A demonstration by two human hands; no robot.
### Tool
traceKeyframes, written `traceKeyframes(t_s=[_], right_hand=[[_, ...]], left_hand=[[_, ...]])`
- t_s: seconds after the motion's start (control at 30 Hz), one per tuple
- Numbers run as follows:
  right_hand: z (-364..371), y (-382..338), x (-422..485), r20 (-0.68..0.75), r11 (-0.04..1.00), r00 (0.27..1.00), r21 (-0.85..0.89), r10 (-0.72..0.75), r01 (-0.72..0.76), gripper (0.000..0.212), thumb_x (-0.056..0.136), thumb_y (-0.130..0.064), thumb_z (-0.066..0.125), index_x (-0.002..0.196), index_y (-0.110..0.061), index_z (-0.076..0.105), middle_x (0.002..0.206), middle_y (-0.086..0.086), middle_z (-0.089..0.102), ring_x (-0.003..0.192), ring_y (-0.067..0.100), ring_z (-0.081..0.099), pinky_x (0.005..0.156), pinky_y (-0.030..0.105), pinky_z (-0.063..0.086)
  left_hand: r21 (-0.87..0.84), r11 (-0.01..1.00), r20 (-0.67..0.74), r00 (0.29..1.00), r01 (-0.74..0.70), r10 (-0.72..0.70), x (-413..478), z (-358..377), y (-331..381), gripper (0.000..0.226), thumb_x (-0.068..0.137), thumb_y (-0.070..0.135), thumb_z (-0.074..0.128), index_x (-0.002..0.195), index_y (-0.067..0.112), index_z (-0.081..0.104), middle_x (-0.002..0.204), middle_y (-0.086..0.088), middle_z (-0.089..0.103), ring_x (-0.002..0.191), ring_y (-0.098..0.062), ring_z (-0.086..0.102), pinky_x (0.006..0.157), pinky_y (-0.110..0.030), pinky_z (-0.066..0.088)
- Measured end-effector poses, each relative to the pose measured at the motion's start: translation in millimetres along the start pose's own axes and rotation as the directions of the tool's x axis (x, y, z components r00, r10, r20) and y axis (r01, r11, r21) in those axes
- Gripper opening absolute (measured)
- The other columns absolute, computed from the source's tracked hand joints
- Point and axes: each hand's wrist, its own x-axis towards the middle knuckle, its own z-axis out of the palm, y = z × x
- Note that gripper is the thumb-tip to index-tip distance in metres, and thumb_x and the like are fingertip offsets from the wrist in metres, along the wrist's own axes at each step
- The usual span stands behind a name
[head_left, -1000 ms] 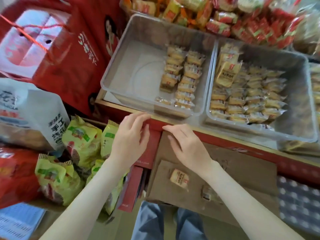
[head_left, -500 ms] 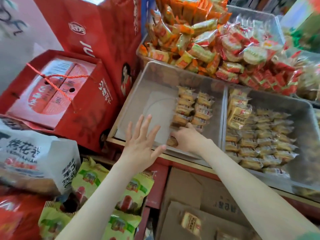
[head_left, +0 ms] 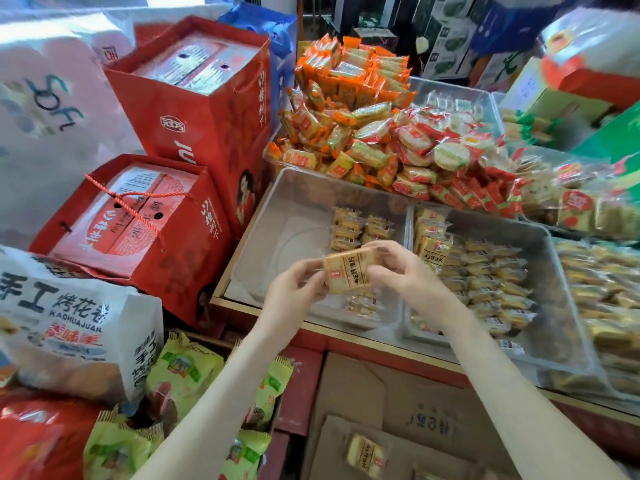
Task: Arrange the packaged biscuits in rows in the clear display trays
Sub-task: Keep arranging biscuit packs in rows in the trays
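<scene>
Two hands (head_left: 294, 292) (head_left: 407, 271), one biscuit packet (head_left: 346, 273) held, two red gift boxes (head_left: 207, 116) (head_left: 138, 230)

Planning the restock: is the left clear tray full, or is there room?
Partly filled. The left tray holds biscuit packs along its right side only; its left half is bare floor.
</scene>
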Motion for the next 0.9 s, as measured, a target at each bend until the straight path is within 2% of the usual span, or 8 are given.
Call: traceKeyframes(t_s=[0.1, 0.33, 0.5, 0.6, 0.73, 0.8, 0.87, 0.9], right_hand=[[-11.4, -15.1, -29.9, -0.053, 0.981, 0.998, 0.189, -0.031, 0.040, 0.028, 0.092, -0.016, 0.061, 0.119, -0.019, 0.055, 0.106, 0.001, 0.072, 0.100, 0.013, 0.069, 0.082, 0.027, 0.056], [-35.0, -33.8, -101.8, -0.185, 0.771, 0.981, 0.616, -0.062, 0.165, 0.028, 0.094, -0.016, 0.048, 0.118, -0.001, 0.049, 0.101, 0.013, 0.071, 0.088, 0.022, 0.070, 0.064, 0.028, 0.056], [-50.5, -37.1, -132.0, -0.316, 0.746, 0.948, 0.620, -0.046, 0.243, 0.010, 0.092, -0.014, 0.055, 0.096, -0.006, 0.057, 0.090, 0.008, 0.072, 0.088, 0.021, 0.069, 0.079, 0.035, 0.054], [-59.1, -40.9, -145.5, -0.321, 0.754, 0.947, 0.617, -0.021, 0.226, 0.007, 0.091, -0.009, 0.057, 0.084, -0.007, 0.055, 0.082, 0.005, 0.073, 0.082, 0.018, 0.071, 0.076, 0.030, 0.052], [-62.5, -45.9, -156.2, -0.418, 0.796, 0.909, 0.553, 0.008, 0.247, 0.018, 0.097, -0.003, 0.050, 0.081, -0.009, 0.054, 0.067, -0.003, 0.070, 0.060, 0.008, 0.066, 0.057, 0.020, 0.047], [-60.8, -48.5, -159.2, -0.447, 0.805, 0.894, 0.538, 0.021, 0.250, 0.017, 0.097, -0.005, 0.051, 0.082, -0.010, 0.056, 0.069, -0.002, 0.071, 0.062, 0.010, 0.066, 0.054, 0.021, 0.049], [-57.8, -48.9, -159.9, -0.462, 0.796, 0.885, 0.555, 0.054, 0.241, 0.014, 0.098, -0.008, 0.051, 0.085, -0.010, 0.056, 0.078, 0.003, 0.072, 0.072, 0.016, 0.070, 0.061, 0.029, 0.056], [-56.2, -49.7, -160.0, -0.479, 0.786, 0.875, 0.568, 0.074, 0.244, 0.013, 0.099, -0.009, 0.051, 0.087, -0.011, 0.056, 0.084, 0.007, 0.072, 0.078, 0.019, 0.071, 0.067, 0.033, 0.059]], left_hand=[[-0.162, 0.987, -0.022, 1.000, -0.020, 0.017, -17.7, 9.0, 27.9, 0.016, 0.097, 0.007, 0.057, 0.104, 0.013, 0.070, 0.097, -0.007, 0.074, 0.086, -0.015, 0.070, 0.088, -0.038, 0.058], [-0.187, 0.975, 0.032, 0.991, -0.119, 0.127, -68.2, 37.7, 89.0, 0.015, 0.095, 0.003, 0.059, 0.089, 0.009, 0.071, 0.081, -0.007, 0.072, 0.076, -0.015, 0.065, 0.085, -0.042, 0.057], [-0.183, 0.964, 0.043, 0.978, -0.192, 0.203, -99.6, 62.1, 108.4, 0.016, 0.095, -0.001, 0.056, 0.087, 0.005, 0.068, 0.068, -0.003, 0.069, 0.063, -0.012, 0.065, 0.063, -0.022, 0.056], [-0.158, 0.959, 0.011, 0.971, -0.235, 0.240, -109.9, 68.7, 113.4, 0.017, 0.095, 0.000, 0.056, 0.086, 0.006, 0.068, 0.068, -0.005, 0.070, 0.064, -0.017, 0.065, 0.069, -0.031, 0.059], [-0.076, 0.963, -0.067, 0.965, -0.258, 0.253, -115.5, 75.8, 112.8, 0.014, 0.095, 0.006, 0.060, 0.085, 0.011, 0.069, 0.079, -0.010, 0.073, 0.075, -0.027, 0.069, 0.081, -0.054, 0.056], [-0.032, 0.965, -0.118, 0.959, -0.262, 0.257, -115.4, 80.8, 110.8, 0.014, 0.094, 0.009, 0.062, 0.084, 0.015, 0.070, 0.081, -0.008, 0.074, 0.078, -0.028, 0.071, 0.081, -0.057, 0.057], [0.027, 0.962, -0.174, 0.946, -0.272, 0.273, -113.4, 87.0, 109.2, 0.011, 0.094, 0.013, 0.063, 0.086, 0.019, 0.069, 0.086, -0.004, 0.074, 0.082, -0.022, 0.072, 0.081, -0.048, 0.059], [0.091, 0.956, -0.203, 0.934, -0.281, 0.294, -114.5, 90.2, 109.2, 0.006, 0.094, 0.016, 0.063, 0.090, 0.019, 0.067, 0.091, -0.001, 0.073, 0.083, -0.016, 0.070, 0.082, -0.035, 0.059]])
